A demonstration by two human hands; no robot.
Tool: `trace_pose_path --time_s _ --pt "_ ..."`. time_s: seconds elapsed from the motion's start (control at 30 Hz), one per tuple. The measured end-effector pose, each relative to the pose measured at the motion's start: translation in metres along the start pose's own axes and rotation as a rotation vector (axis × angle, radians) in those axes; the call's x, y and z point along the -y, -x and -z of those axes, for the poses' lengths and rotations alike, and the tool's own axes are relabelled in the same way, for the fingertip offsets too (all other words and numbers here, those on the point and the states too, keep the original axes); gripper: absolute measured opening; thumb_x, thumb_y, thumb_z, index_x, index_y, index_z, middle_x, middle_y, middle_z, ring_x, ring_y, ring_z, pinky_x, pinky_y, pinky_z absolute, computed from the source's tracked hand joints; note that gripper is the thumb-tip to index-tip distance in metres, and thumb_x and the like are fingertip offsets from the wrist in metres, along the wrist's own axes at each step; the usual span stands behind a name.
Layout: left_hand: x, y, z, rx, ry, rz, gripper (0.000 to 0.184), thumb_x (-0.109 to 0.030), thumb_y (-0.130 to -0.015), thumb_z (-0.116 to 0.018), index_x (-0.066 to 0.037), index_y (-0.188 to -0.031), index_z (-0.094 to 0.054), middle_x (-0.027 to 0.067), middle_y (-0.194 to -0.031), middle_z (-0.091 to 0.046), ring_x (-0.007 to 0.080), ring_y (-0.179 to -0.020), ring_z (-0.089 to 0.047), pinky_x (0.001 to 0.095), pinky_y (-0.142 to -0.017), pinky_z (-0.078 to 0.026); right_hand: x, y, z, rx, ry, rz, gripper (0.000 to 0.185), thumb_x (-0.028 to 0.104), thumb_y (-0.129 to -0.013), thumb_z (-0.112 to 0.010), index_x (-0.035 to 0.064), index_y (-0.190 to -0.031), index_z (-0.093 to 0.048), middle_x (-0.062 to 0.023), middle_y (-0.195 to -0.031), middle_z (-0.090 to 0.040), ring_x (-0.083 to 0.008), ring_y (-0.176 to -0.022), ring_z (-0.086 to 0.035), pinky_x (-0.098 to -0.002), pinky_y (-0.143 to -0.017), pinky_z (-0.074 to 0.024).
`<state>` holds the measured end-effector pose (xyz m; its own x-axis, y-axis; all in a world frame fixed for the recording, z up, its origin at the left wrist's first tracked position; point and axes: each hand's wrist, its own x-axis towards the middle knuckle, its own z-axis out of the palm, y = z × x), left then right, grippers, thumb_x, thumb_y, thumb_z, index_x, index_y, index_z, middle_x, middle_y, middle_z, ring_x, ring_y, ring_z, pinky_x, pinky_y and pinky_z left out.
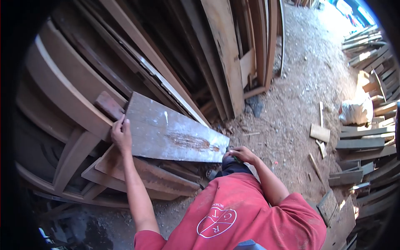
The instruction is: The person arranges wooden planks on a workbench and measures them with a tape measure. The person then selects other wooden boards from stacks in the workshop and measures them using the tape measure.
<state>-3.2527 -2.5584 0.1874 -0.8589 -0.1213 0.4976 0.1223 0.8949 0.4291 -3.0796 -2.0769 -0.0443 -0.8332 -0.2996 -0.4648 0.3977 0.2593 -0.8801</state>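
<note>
A wide grey-brown board (154, 129) with a rough, splintered patch lies in front of me, its narrow end near my waist. My left hand (121, 132) is closed at the board's far left edge, beside a small reddish-brown block (109, 106); its fingertips touch where the block meets the board. At the narrow end, my right hand (241, 154) is closed around something dark that I cannot make out, close to the board's corner. Curved wooden pieces (75, 102) stand to the left of the board.
Tall planks (225, 54) lean in a stack ahead. Below the board are more rough boards (146, 173). Wood scraps, including a small flat piece (320, 133), lie on the dirt floor (300, 91). Stacked timber (360, 143) and a white sack (356, 110) line the right side.
</note>
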Motion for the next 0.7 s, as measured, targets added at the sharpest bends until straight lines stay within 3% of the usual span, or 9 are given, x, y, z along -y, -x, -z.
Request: trace_pose_path --time_s 0.17,0.33,0.4,0.43,0.47,0.5,0.53,0.67,0.7 --pt "-0.023 0.004 -0.002 -0.057 -0.17 0.012 0.041 -0.032 -0.09 -0.069 -0.007 -0.122 -0.071 0.0146 -0.114 -0.065 0.034 -0.108 -0.058 0.0441 -0.097 -0.046 -0.026 0.034 0.056 -0.322 -0.106 -0.197 0.036 0.035 -0.099 -0.064 0.0014 -0.105 -0.075 -0.0007 -0.082 -0.067 -0.0087 -0.072 -0.055 -0.029 -0.064 -0.0444" --pt "-0.031 -0.003 -0.034 -0.213 -0.411 0.092 0.038 -0.033 -0.089 -0.069 -0.006 -0.116 -0.07 0.0157 -0.114 -0.06 0.037 -0.108 -0.054 0.0467 -0.096 -0.045 -0.133 0.011 0.119 -0.395 -0.163 -0.291 0.031 0.03 -0.099 -0.062 0.0034 -0.095 -0.076 -0.0049 -0.074 -0.066 -0.0139 -0.061 -0.059 -0.0324 -0.055 -0.0464" --pt "-0.05 -0.006 -0.04 -0.236 -0.468 0.164 0.039 -0.035 -0.087 -0.07 -0.006 -0.113 -0.067 0.0164 -0.115 -0.058 0.0379 -0.111 -0.052 0.0477 -0.097 -0.044 -0.248 -0.018 0.154 -0.31 0.175 -0.284 0.026 0.024 -0.096 -0.061 0.0031 -0.096 -0.077 -0.0076 -0.075 -0.067 -0.0174 -0.067 -0.066 -0.0345 -0.061 -0.0533" --pt "-0.059 -0.008 -0.043 -0.234 -0.516 0.214 0.042 -0.038 -0.086 -0.071 -0.007 -0.115 -0.066 0.0165 -0.116 -0.058 0.0381 -0.112 -0.051 0.0487 -0.097 -0.043 -0.237 -0.005 0.165 -0.165 0.657 -0.177 0.024 0.025 -0.094 -0.061 0.0077 -0.099 -0.077 -0.0087 -0.083 -0.071 -0.0203 -0.076 -0.069 -0.037 -0.068 -0.0564" --pt "-0.066 -0.009 -0.047 -0.228 -0.565 0.265 0.046 -0.04 -0.085 -0.072 -0.007 -0.116 -0.065 0.0165 -0.116 -0.057 0.0383 -0.114 -0.05 0.0497 -0.098 -0.043 -0.212 0.002 0.17 -0.16 0.365 -0.519 0.027 0.031 -0.093 -0.061 0.0138 -0.106 -0.076 -0.0092 -0.095 -0.074 -0.0234 -0.084 -0.07 -0.0406 -0.075 -0.0572" --pt "-0.07 -0.011 -0.05 -0.241 -0.553 0.307 0.05 -0.043 -0.083 -0.072 -0.007 -0.116 -0.064 0.0164 -0.118 -0.057 0.0381 -0.115 -0.049 0.0521 -0.097 -0.041 -0.295 -0.015 0.186 -0.099 0.46 -0.439 0.026 0.032 -0.092 -0.058 0.0205 -0.109 -0.075 -0.0126 -0.101 -0.075 -0.0304 -0.095 -0.072 -0.0446 -0.083 -0.0567" --pt "-0.07 -0.012 -0.052 -0.26 -0.576 0.332 0.05 -0.043 -0.083 -0.072 -0.007 -0.116 -0.064 0.0164 -0.118 -0.057 0.0381 -0.115 -0.049 0.0521 -0.097 -0.041 -0.257 -0.006 0.194 0.172 1.115 -0.181 0.027 0.033 -0.092 -0.06 0.0197 -0.11 -0.075 -0.0128 -0.106 -0.075 -0.0312 -0.1 -0.072 -0.0442 -0.085 -0.0568" --pt "-0.072 -0.016 -0.058 -0.295 -0.543 0.307 0.048 -0.045 -0.083 -0.073 -0.008 -0.112 -0.063 0.0159 -0.12 -0.06 0.0357 -0.116 -0.052 0.0517 -0.094 -0.041 -0.278 -0.025 0.234 0.185 0.694 -0.288 0.028 0.036 -0.093 -0.059 0.0191 -0.11 -0.075 -0.0126 -0.113 -0.073 -0.0299 -0.106 -0.07 -0.0446 -0.089 -0.0562" --pt "-0.077 -0.018 -0.057 -0.255 -0.521 0.315 0.048 -0.046 -0.083 -0.073 -0.008 -0.111 -0.062 0.0154 -0.116 -0.061 0.0351 -0.114 -0.054 0.0508 -0.091 -0.042 -0.252 -0.029 0.242 0.262 0.783 -0.297 0.029 0.036 -0.092 -0.059 0.0187 -0.11 -0.074 -0.0128 -0.113 -0.073 -0.0302 -0.106 -0.07 -0.0445 -0.088 -0.0565"
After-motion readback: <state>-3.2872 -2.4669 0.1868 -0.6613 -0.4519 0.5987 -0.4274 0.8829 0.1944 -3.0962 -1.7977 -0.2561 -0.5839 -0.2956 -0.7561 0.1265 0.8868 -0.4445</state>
